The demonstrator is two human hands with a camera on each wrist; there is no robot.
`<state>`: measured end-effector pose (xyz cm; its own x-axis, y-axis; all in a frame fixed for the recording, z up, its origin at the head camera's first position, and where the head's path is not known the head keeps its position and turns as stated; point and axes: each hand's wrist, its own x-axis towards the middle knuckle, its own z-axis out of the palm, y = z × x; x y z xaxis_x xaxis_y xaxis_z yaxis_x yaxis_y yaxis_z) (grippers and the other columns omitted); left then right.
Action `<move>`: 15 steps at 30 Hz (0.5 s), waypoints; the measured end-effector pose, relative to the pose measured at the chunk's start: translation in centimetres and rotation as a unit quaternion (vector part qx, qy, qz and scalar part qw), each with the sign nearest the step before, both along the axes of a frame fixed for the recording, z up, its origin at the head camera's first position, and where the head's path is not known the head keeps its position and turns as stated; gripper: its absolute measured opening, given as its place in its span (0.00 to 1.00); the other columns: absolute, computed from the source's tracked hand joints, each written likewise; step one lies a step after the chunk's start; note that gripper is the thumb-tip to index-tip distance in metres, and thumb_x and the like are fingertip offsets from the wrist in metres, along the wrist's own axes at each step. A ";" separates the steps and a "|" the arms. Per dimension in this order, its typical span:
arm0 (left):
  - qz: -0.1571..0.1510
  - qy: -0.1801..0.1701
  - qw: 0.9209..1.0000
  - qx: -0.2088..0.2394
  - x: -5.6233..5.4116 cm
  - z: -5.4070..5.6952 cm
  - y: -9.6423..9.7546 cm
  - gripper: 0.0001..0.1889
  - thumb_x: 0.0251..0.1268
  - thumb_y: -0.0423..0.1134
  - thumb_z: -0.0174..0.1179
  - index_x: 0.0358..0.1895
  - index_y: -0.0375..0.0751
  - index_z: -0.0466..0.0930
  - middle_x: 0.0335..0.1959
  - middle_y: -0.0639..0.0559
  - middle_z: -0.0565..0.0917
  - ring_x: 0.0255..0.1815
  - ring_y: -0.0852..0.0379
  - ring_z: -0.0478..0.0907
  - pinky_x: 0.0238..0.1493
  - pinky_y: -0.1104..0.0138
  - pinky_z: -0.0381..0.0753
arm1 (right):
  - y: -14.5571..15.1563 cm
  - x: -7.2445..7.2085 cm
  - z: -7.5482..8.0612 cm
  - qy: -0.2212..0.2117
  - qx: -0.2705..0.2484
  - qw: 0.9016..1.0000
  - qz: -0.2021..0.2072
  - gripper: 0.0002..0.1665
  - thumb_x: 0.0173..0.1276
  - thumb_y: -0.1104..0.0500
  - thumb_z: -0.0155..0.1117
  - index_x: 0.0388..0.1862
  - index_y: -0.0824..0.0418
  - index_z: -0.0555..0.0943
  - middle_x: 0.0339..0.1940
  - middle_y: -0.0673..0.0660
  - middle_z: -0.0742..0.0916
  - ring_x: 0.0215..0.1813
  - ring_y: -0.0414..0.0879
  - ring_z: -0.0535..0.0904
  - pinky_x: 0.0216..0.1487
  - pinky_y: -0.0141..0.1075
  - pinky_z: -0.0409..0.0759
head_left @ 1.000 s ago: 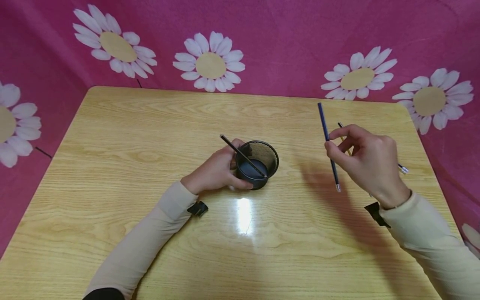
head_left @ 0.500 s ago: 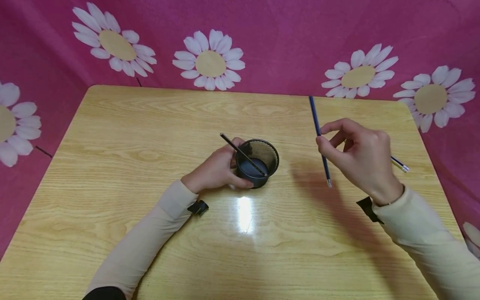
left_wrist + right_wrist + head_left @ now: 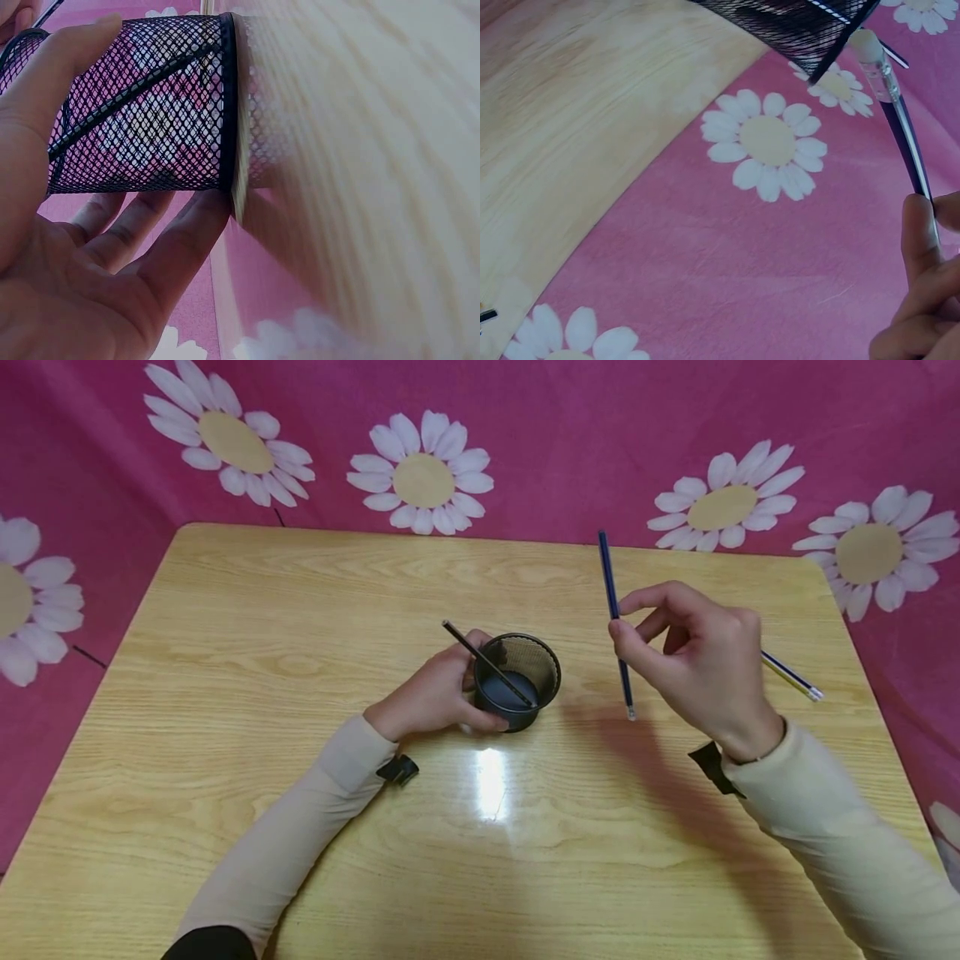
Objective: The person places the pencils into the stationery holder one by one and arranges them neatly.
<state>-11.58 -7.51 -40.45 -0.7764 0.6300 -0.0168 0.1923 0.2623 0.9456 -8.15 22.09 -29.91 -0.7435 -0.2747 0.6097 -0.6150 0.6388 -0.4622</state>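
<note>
The right grip (image 3: pixel 697 668) pinches 1 blue pencil (image 3: pixel 608 578), right of center in the head view; the left grip (image 3: pixel 431 695) clasps the mesh cup (image 3: pixel 542 668) at center, 1 dark pencil (image 3: pixel 480 655) leaning inside. Pencil ends (image 3: pixel 801 682) lie on the counter (image 3: pixel 247 635) at right.

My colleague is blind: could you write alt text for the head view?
A left hand grips a black mesh cup with one black pencil leaning inside; the right hand pinches a blue pencil right of the cup, over a wooden table.
</note>
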 end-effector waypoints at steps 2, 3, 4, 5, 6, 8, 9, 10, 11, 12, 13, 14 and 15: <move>-0.001 -0.002 1.000 0.003 0.0 0.0 0.0 0.43 0.50 0.29 0.87 0.68 0.34 0.70 0.61 0.42 0.85 0.60 0.54 0.86 0.67 0.62 0.80 | -0.5 -0.1 0.1 0.001 -0.009 1.000 0.006 0.12 0.69 0.59 0.75 0.43 0.68 0.89 0.24 0.53 0.90 0.18 0.35 0.69 0.22 0.24 0.65; -0.002 -0.003 1.000 0.004 0.0 0.0 0.0 0.43 0.50 0.29 0.87 0.68 0.34 0.70 0.61 0.42 0.86 0.60 0.54 0.86 0.67 0.62 0.80 | -0.7 -0.1 0.2 0.003 -0.017 1.000 0.009 0.11 0.69 0.59 0.75 0.43 0.68 0.89 0.24 0.53 0.90 0.17 0.35 0.68 0.22 0.24 0.64; -0.002 -0.004 1.000 0.006 0.0 0.1 0.1 0.43 0.50 0.29 0.87 0.68 0.34 0.70 0.61 0.42 0.86 0.59 0.54 0.86 0.67 0.62 0.80 | -1.0 -0.2 0.2 0.006 -0.027 1.000 0.011 0.11 0.68 0.60 0.75 0.42 0.67 0.90 0.24 0.52 0.90 0.17 0.35 0.68 0.22 0.24 0.63; -0.003 -0.005 1.000 0.008 0.0 0.1 0.1 0.43 0.50 0.29 0.87 0.68 0.34 0.70 0.61 0.42 0.86 0.59 0.54 0.87 0.67 0.61 0.81 | -1.4 -0.2 0.2 0.008 -0.037 0.999 0.012 0.10 0.68 0.60 0.75 0.42 0.66 0.90 0.24 0.52 0.90 0.17 0.35 0.67 0.22 0.24 0.63; -0.002 -0.006 1.000 0.009 0.0 0.1 0.1 0.43 0.50 0.28 0.87 0.68 0.35 0.70 0.61 0.42 0.86 0.59 0.54 0.87 0.67 0.61 0.81 | -1.6 -0.3 0.2 0.009 -0.043 0.999 0.016 0.11 0.68 0.59 0.75 0.42 0.66 0.90 0.24 0.52 0.89 0.17 0.35 0.67 0.22 0.24 0.62; -0.001 -0.004 1.000 0.009 0.0 0.1 0.1 0.42 0.50 0.28 0.87 0.67 0.35 0.70 0.61 0.42 0.86 0.59 0.54 0.87 0.67 0.61 0.80 | -2.2 -0.3 0.2 0.012 -0.056 0.998 0.023 0.10 0.67 0.59 0.75 0.42 0.66 0.90 0.24 0.51 0.90 0.17 0.35 0.66 0.22 0.25 0.61; 0.000 -0.002 1.000 0.008 0.0 0.1 0.1 0.42 0.49 0.29 0.87 0.67 0.36 0.70 0.61 0.42 0.86 0.59 0.54 0.87 0.68 0.61 0.80 | -2.4 -0.3 0.3 0.011 -0.059 0.998 0.027 0.11 0.67 0.59 0.74 0.43 0.66 0.90 0.24 0.51 0.90 0.17 0.35 0.65 0.22 0.25 0.61; 0.000 -0.001 1.000 0.007 0.0 0.0 0.1 0.42 0.49 0.29 0.87 0.67 0.36 0.70 0.61 0.43 0.86 0.59 0.54 0.87 0.68 0.61 0.80 | -2.6 -0.3 0.3 0.011 -0.060 0.998 0.030 0.11 0.68 0.59 0.74 0.43 0.66 0.90 0.24 0.50 0.90 0.17 0.35 0.65 0.21 0.25 0.61; 0.000 0.000 1.000 0.006 0.0 0.0 0.0 0.42 0.49 0.29 0.87 0.67 0.36 0.71 0.61 0.43 0.86 0.59 0.54 0.86 0.68 0.62 0.80 | -2.7 -0.4 0.3 0.010 -0.058 0.998 0.034 0.12 0.68 0.58 0.74 0.43 0.66 0.89 0.24 0.51 0.90 0.17 0.35 0.65 0.21 0.25 0.61; 0.000 0.001 1.000 0.005 0.0 0.0 0.0 0.42 0.49 0.29 0.87 0.67 0.36 0.71 0.61 0.42 0.86 0.60 0.54 0.86 0.68 0.62 0.80 | -2.8 -0.4 0.4 0.008 -0.056 0.998 0.038 0.13 0.69 0.57 0.73 0.43 0.67 0.89 0.24 0.51 0.90 0.17 0.35 0.66 0.21 0.25 0.61; 0.000 0.000 1.000 0.005 0.0 0.1 0.0 0.42 0.49 0.29 0.87 0.67 0.36 0.71 0.60 0.42 0.86 0.60 0.54 0.86 0.68 0.62 0.80 | -3.0 -0.5 0.4 0.009 -0.057 0.998 0.041 0.13 0.69 0.57 0.73 0.43 0.67 0.89 0.25 0.51 0.90 0.17 0.36 0.66 0.21 0.26 0.61; 0.000 0.000 1.000 0.006 0.0 0.1 0.0 0.42 0.49 0.29 0.87 0.67 0.35 0.70 0.60 0.42 0.86 0.60 0.54 0.86 0.68 0.62 0.80 | -3.1 -0.5 0.4 0.009 -0.057 0.997 0.042 0.13 0.69 0.57 0.74 0.43 0.67 0.89 0.25 0.51 0.90 0.17 0.36 0.66 0.21 0.26 0.61; -0.001 -0.002 1.000 0.007 0.0 0.1 0.0 0.43 0.49 0.28 0.87 0.67 0.35 0.70 0.60 0.41 0.86 0.60 0.54 0.86 0.68 0.62 0.80 | -3.3 -0.6 0.5 0.009 -0.055 0.997 0.044 0.14 0.70 0.56 0.73 0.43 0.68 0.88 0.25 0.51 0.90 0.17 0.36 0.66 0.21 0.26 0.61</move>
